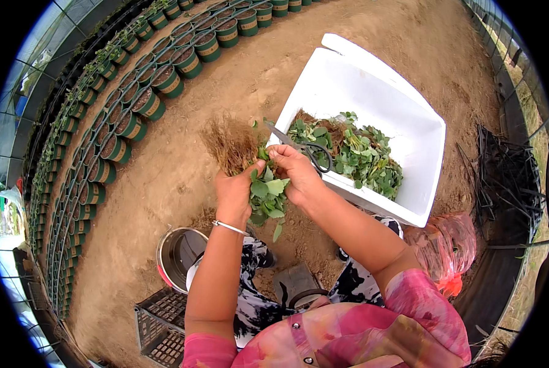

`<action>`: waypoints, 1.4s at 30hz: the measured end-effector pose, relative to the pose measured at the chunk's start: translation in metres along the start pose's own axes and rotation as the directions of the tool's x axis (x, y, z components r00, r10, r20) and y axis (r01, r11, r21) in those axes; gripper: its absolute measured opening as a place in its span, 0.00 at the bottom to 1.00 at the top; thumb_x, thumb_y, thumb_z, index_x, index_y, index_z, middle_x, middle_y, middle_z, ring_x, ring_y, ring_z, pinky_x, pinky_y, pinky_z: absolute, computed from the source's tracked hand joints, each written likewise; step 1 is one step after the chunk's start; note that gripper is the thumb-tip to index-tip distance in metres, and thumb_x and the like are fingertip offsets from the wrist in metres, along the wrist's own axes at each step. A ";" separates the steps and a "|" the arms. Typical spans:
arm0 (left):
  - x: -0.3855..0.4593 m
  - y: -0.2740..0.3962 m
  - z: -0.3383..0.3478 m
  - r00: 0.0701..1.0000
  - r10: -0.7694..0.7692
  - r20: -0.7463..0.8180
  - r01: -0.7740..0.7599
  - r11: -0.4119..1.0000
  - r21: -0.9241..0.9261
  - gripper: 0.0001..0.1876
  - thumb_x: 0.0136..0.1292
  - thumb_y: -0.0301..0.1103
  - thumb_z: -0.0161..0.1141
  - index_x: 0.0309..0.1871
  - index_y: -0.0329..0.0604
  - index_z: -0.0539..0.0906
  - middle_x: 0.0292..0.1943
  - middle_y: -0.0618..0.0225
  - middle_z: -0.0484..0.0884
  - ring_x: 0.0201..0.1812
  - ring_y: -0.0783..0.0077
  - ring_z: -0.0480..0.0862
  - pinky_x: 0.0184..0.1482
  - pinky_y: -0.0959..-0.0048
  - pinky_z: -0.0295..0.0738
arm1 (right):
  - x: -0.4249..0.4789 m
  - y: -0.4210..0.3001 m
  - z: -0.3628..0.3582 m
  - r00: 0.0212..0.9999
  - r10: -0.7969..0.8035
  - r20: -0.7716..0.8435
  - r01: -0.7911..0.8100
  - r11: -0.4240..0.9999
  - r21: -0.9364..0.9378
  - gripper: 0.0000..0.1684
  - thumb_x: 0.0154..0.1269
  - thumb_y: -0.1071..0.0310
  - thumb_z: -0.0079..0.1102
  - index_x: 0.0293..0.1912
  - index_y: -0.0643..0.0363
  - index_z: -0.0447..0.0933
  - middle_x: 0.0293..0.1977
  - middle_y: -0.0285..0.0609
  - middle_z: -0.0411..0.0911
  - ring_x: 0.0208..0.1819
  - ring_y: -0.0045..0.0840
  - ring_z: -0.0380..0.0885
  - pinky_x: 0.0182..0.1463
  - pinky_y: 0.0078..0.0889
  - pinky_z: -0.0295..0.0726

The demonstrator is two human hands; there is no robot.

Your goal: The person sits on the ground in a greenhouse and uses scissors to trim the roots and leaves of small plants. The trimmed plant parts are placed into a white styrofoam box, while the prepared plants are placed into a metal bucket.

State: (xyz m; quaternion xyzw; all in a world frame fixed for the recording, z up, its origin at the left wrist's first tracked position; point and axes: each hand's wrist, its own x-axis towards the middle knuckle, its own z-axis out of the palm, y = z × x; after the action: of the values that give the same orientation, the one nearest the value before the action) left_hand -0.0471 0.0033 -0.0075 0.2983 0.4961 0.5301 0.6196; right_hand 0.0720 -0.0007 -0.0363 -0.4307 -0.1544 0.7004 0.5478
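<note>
My left hand [236,186] grips a bunch of leafy seedlings [269,193], with the brown, bare roots [228,140] pointing up and away and the green leaves hanging toward me. My right hand [295,172] touches the bunch, thumb and fingertips together at the stems. A pair of scissors [318,156] with dark handles hangs at this hand, its blades pointing up to the left over the foam box's edge. More seedlings [366,156] with leaves and roots lie heaped inside the white foam box [414,138], just right of my hands.
A metal bucket [182,257] and a black plastic crate [161,322] stand at the lower left. Rows of green pots [166,83] with soil curve along the left. A clear plastic bag [444,248] and dark strips [504,175] lie at the right.
</note>
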 end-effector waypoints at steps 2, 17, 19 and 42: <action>0.001 0.002 -0.002 0.999 -0.021 -0.034 0.020 0.999 -0.030 0.14 0.48 0.18 0.63 0.40 0.31 0.75 0.33 0.63 0.80 0.31 0.73 0.80 0.31 0.76 0.75 | -0.004 -0.009 0.003 0.999 -0.025 0.048 0.022 0.997 0.078 0.10 0.61 0.67 0.54 0.41 0.59 0.72 0.35 0.35 0.72 0.37 0.22 0.69 0.45 0.28 0.69; 0.001 -0.007 0.009 0.998 0.014 0.064 -0.027 0.975 0.219 0.15 0.48 0.15 0.60 0.42 0.28 0.74 0.35 0.60 0.80 0.34 0.72 0.80 0.36 0.76 0.76 | -0.010 -0.030 -0.019 0.921 -0.330 0.206 0.388 0.815 -0.430 0.07 0.56 0.73 0.55 0.35 0.64 0.77 0.30 0.34 0.76 0.32 0.14 0.71 0.37 0.18 0.71; 0.000 -0.006 0.010 0.995 0.024 0.100 -0.045 0.975 0.216 0.15 0.48 0.16 0.60 0.42 0.27 0.74 0.35 0.60 0.81 0.34 0.72 0.80 0.37 0.76 0.76 | -0.009 -0.039 -0.023 0.929 -0.319 0.186 0.366 0.856 -0.365 0.07 0.56 0.73 0.55 0.35 0.65 0.77 0.31 0.35 0.77 0.33 0.15 0.71 0.39 0.19 0.71; -0.007 -0.002 0.021 0.965 -0.153 0.215 0.117 0.978 0.170 0.17 0.47 0.17 0.63 0.43 0.33 0.76 0.38 0.64 0.80 0.37 0.74 0.80 0.38 0.76 0.75 | -0.023 -0.042 -0.021 0.789 -0.541 0.291 0.566 0.459 -0.685 0.06 0.52 0.74 0.59 0.33 0.62 0.75 0.26 0.40 0.71 0.28 0.23 0.73 0.34 0.25 0.73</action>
State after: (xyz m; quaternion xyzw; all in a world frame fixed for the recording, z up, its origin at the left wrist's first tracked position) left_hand -0.0267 -0.0012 -0.0005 0.3698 0.4813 0.4085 0.6817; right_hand 0.1158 -0.0117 -0.0094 -0.5295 -0.5650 0.3646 0.5172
